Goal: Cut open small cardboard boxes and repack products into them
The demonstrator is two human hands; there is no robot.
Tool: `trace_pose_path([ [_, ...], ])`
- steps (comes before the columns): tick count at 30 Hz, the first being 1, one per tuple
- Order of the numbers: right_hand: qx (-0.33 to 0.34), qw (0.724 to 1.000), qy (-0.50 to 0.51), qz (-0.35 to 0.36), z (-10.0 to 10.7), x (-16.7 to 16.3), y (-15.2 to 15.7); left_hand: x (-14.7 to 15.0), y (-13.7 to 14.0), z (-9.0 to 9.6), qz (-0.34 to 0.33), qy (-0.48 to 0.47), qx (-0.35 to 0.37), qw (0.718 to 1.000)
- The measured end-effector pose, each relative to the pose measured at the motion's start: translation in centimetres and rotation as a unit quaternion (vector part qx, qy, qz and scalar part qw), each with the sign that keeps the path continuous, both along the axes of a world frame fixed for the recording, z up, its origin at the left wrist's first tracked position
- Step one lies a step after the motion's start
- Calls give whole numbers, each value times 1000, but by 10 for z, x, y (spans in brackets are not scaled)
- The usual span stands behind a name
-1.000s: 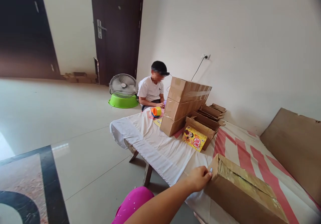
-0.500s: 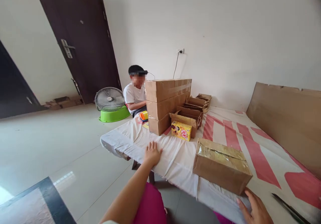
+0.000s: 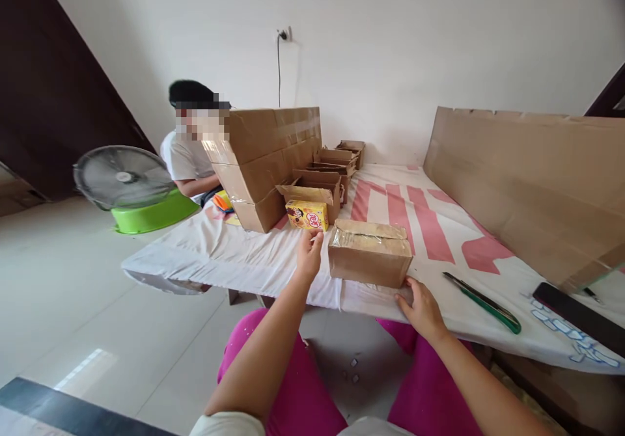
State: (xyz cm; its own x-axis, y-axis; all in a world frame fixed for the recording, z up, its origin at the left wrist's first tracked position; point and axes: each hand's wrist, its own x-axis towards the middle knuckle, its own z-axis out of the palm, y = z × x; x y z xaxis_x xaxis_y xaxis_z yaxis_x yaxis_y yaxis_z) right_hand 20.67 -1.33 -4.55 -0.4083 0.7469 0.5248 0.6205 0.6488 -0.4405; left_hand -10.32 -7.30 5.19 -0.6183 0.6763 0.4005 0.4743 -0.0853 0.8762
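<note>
A closed cardboard box (image 3: 370, 260) with shiny tape along its top lies near the front edge of the table. My right hand (image 3: 422, 306) is at its lower right corner, thumb and fingers apart, not wrapped round it. My left hand (image 3: 309, 255) reaches over the cloth to the left of this box, its fingertips at the lower edge of a small yellow printed box (image 3: 306, 216). Those fingers are partly bent and do not visibly grip it. The yellow box stands against an open cardboard box (image 3: 317, 189).
A wall of stacked cartons (image 3: 263, 163) stands at the left, a seated person (image 3: 188, 156) behind it. Several open boxes line its right side. A green utility knife (image 3: 483, 302) and a black case (image 3: 581, 315) lie at right, before a large cardboard sheet (image 3: 527, 182). A fan (image 3: 124, 177) is beyond the table.
My view has turned right and come closer to the table. My left hand has moved from the table edge to the yellow box. My right hand stays by the taped box's corner.
</note>
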Motion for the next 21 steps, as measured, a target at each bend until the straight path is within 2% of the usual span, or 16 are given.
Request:
trace_pose_path([
  [3, -60, 998, 21, 17, 5, 1, -4, 23, 4, -2, -39, -21, 52, 998],
  [7, -149, 983, 95, 58, 15, 10, 1, 30, 5, -7, -73, -57, 57, 994],
  [10, -141, 984, 84, 70, 37, 27, 16, 26, 7, -5, -106, -32, 60, 992],
  [13, -96, 995, -19, -8, 61, 53, 39, 21, 8, 0, -126, 5, 60, 990],
  [15, -93, 984, -132, -79, 69, 72, 55, 19, 8, 3, -126, 9, 54, 991],
  [18, -112, 941, -283, -148, 64, 96, 70, 17, 9, 5, -119, 3, 60, 991],
  [21, -105, 926, -329, -153, 52, 105, 73, 18, 8, 6, -127, -21, 70, 989],
])
